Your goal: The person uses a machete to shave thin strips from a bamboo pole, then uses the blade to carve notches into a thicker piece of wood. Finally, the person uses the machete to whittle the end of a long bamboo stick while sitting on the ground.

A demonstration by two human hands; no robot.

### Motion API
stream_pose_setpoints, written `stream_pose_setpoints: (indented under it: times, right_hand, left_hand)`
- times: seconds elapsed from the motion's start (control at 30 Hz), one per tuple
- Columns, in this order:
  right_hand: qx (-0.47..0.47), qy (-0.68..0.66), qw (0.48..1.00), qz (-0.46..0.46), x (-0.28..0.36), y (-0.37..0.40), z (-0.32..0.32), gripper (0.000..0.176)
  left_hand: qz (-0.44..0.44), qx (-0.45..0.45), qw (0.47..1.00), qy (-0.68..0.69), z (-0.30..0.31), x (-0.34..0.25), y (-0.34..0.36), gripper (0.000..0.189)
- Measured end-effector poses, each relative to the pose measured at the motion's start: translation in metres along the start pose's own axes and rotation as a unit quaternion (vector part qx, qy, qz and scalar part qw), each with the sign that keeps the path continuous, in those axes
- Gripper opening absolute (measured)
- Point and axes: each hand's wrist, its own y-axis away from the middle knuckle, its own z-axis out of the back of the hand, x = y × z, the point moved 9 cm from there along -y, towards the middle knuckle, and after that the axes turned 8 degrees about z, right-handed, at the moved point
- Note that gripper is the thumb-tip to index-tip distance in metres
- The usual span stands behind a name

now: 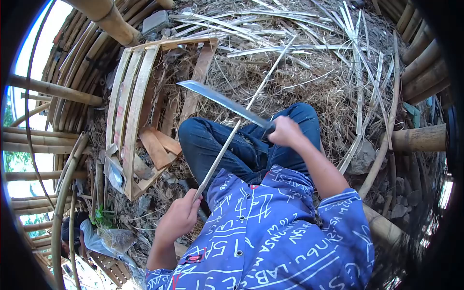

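My right hand (285,131) is closed round the dark handle of a long machete (220,99), whose blade points to the upper left. The blade lies across a thin bamboo strip (224,147); whether they touch, I cannot tell. My left hand (180,216) grips the lower end of this strip, which slants up and to the right over my crossed legs (241,145) to the shavings beyond. Both hands are in front of my blue patterned shirt (270,232).
A wooden crate (140,96) stands at the left with loose wood pieces. Bamboo shavings (309,87) and split strips cover the ground ahead. Bamboo poles (418,138) are on both sides. Another person (92,237) is partly visible at the lower left.
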Motion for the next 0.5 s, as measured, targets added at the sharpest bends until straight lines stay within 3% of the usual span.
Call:
stream_pose_setpoints:
  times: [0.03, 0.1, 0.27, 0.37, 0.43, 0.5]
  right_hand:
    - [-0.012, 0.052, 0.999, -0.002, -0.005, 0.0, 0.006, 0.031]
    - [-0.019, -0.02, 0.995, -0.095, -0.035, -0.014, 0.017, 0.031]
    - [-0.015, -0.054, 0.997, -0.055, -0.012, -0.006, 0.015, 0.033]
    - [-0.003, 0.033, 0.999, 0.031, 0.012, 0.007, 0.021, 0.036]
    - [-0.038, 0.027, 0.997, -0.057, -0.014, -0.006, 0.039, 0.037]
    - [-0.06, -0.001, 0.992, -0.114, -0.06, -0.031, 0.04, 0.035]
  left_hand:
    - [0.015, 0.011, 1.0, -0.002, 0.0, 0.004, 0.006, 0.016]
    - [0.024, 0.018, 1.0, -0.009, -0.002, 0.007, 0.007, 0.016]
    - [0.026, 0.015, 0.999, 0.022, -0.003, 0.013, 0.006, 0.017]
    - [-0.011, -0.005, 0.999, 0.043, 0.005, 0.002, 0.014, 0.017]
    - [0.05, 0.041, 0.998, -0.004, 0.005, 0.008, 0.026, 0.017]
    - [0.033, 0.036, 0.999, -0.006, 0.0, 0.013, 0.032, 0.017]
